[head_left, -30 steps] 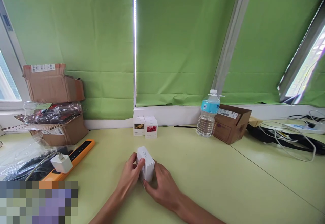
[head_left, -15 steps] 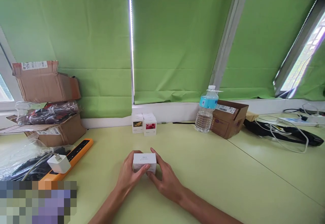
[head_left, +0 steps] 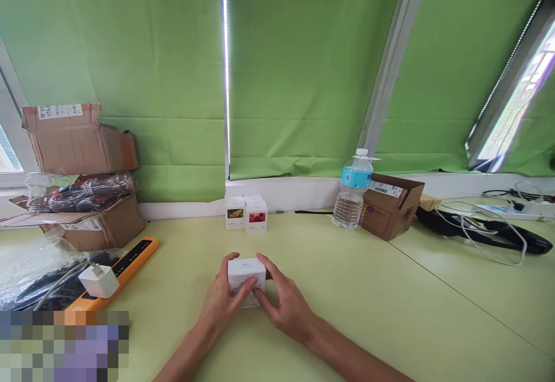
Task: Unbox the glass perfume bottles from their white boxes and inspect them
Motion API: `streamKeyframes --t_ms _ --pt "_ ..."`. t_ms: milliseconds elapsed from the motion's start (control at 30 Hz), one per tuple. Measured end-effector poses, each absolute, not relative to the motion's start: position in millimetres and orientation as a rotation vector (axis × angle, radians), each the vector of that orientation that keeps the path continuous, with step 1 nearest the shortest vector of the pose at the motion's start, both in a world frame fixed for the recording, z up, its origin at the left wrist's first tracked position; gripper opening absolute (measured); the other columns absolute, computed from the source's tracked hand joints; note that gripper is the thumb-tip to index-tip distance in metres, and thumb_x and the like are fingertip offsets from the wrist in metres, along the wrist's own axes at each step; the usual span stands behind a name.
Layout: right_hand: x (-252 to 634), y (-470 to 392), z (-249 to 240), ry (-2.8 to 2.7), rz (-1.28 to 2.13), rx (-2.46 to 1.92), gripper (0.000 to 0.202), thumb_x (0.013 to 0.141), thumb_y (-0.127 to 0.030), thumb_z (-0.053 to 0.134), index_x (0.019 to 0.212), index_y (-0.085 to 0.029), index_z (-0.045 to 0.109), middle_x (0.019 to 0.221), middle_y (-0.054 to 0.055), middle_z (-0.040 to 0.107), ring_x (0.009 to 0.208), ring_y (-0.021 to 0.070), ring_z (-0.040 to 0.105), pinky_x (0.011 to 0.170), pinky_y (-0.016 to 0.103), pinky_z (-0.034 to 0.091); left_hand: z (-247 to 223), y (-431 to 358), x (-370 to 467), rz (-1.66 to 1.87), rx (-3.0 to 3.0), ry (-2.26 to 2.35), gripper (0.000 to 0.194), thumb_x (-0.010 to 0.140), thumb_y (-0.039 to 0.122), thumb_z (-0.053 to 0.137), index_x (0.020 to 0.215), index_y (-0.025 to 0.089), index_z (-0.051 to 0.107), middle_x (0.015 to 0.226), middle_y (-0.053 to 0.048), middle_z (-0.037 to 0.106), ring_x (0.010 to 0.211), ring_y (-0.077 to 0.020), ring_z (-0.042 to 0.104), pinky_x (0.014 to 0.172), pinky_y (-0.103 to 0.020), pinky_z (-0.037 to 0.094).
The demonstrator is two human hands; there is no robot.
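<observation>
Between my two hands is a small white box [head_left: 246, 272] with fine grey print on its top and near side. My left hand [head_left: 223, 298] grips its left side, the thumb lying across the near face. From the right, my right hand [head_left: 284, 304] closes on it, thumb low on the near face and index finger along the right edge. The far side of the box is hidden. Beyond it, against the wall, stand similar small white boxes, one with a yellow flower picture [head_left: 235, 214] and one with a red picture [head_left: 256, 218].
At left, an orange power strip [head_left: 141, 255] carries a white charger [head_left: 99, 281], beside stacked cardboard boxes [head_left: 82, 139]. A water bottle [head_left: 350, 200] and a cardboard box [head_left: 385, 211] stand back right, near a black strap-like object [head_left: 520, 237] with white cables. Green blinds [head_left: 303, 70] hang behind.
The white box has tipped slightly, so more of its printed near face shows. My fingers have shifted a little around it, both hands still holding on.
</observation>
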State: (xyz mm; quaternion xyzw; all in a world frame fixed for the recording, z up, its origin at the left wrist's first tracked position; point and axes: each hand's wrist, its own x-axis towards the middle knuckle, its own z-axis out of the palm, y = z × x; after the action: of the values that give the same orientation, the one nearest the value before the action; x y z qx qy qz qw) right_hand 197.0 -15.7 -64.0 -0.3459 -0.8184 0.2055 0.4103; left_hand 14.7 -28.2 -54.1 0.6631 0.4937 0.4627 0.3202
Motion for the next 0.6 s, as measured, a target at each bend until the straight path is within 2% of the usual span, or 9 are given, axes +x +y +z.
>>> streamKeyframes --t_ms 133,200,267,367,500,600 --pt "201.7 -13.1 -56.3 -2.038 0.502 -0.876 0.043 0.095 -0.036 0.042 0.135 -0.022 0.043 0.128 0.011 0.059 0.105 0.0208 0.060 0.093 0.036 0.049 -59.4 -27.5 14.6 1.262 1.775 1.334 0.064 0.089 0.046 0.048 0.141 0.021 0.020 0.123 -0.012 0.059 0.097 -0.0226 0.065 0.081 -0.036 0.051" --pt "202.7 -12.6 -50.4 -2.003 0.534 -0.883 0.033 0.096 -0.039 0.040 0.121 -0.021 0.053 0.122 0.011 0.062 0.100 0.0201 0.062 0.089 0.034 0.050 -64.6 -25.3 14.4 1.242 1.806 1.356 0.061 0.089 0.047 0.047 0.138 0.021 0.023 0.125 -0.012 0.057 0.093 -0.0221 0.066 0.076 -0.034 0.052" --pt "201.9 -12.8 -42.7 -1.958 0.590 -0.894 0.028 0.096 -0.041 0.038 0.103 -0.021 0.057 0.106 0.009 0.068 0.089 0.0186 0.064 0.081 0.030 0.051 -69.3 -22.9 14.3 1.216 1.836 1.385 0.058 0.087 0.048 0.048 0.134 0.021 0.028 0.122 -0.011 0.058 0.087 -0.0221 0.066 0.072 -0.034 0.052" --pt "199.4 -12.8 -28.7 -1.927 0.680 -0.909 0.029 0.095 -0.043 0.041 0.084 -0.020 0.055 0.082 0.003 0.067 0.076 0.0162 0.063 0.074 0.027 0.051 -72.8 -20.0 14.8 1.205 1.859 1.478 0.063 0.081 0.048 0.056 0.133 0.023 0.030 0.121 -0.009 0.060 0.085 -0.0237 0.067 0.070 -0.034 0.051" --pt "198.4 -10.6 -12.4 -1.950 0.809 -0.965 0.028 0.089 -0.045 0.051 0.078 -0.020 0.051 0.084 0.002 0.067 0.075 0.0161 0.063 0.070 0.027 0.050 -71.2 -19.1 16.2 1.229 1.854 1.627 0.089 0.067 0.046 0.071 0.139 0.025 0.024 0.126 -0.008 0.057 0.088 -0.0279 0.067 0.070 -0.036 0.050" --pt "197.5 -9.4 -5.2 -1.996 0.777 -1.061 0.027 0.086 -0.045 0.055 0.076 -0.020 0.050 0.080 0.001 0.066 0.067 0.0142 0.060 0.063 0.025 0.047 -68.4 -22.2 19.3 1.247 1.805 1.670 0.093 0.063 0.046 0.073 0.139 0.024 0.024 0.123 -0.009 0.058 0.086 -0.0287 0.067 0.068 -0.036 0.050"
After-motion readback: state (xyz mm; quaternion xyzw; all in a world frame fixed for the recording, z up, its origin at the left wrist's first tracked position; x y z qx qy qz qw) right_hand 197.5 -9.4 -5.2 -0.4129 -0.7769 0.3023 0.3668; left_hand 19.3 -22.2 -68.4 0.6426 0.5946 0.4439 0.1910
